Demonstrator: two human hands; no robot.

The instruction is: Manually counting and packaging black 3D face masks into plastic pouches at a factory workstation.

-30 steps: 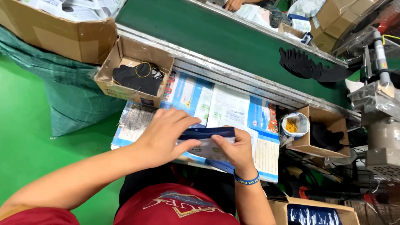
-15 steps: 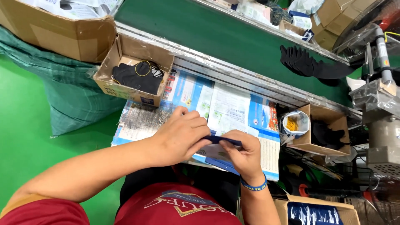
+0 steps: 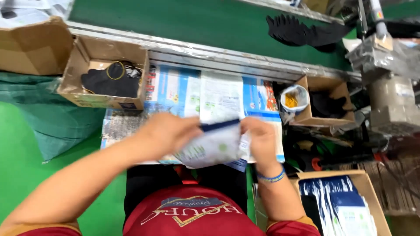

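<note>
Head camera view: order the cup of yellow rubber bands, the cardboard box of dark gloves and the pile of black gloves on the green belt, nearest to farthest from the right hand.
1. Cup of yellow rubber bands: just up and right of the right hand.
2. Pile of black gloves: far top, on the green belt.
3. Cardboard box of dark gloves: far left.
The last two are close to call.

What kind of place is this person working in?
Probably a packing station in a small factory or workshop. A green conveyor belt runs past the bench, cardboard boxes hold dark gloves, and both hands, left hand and right hand, handle a printed retail packet.
</note>
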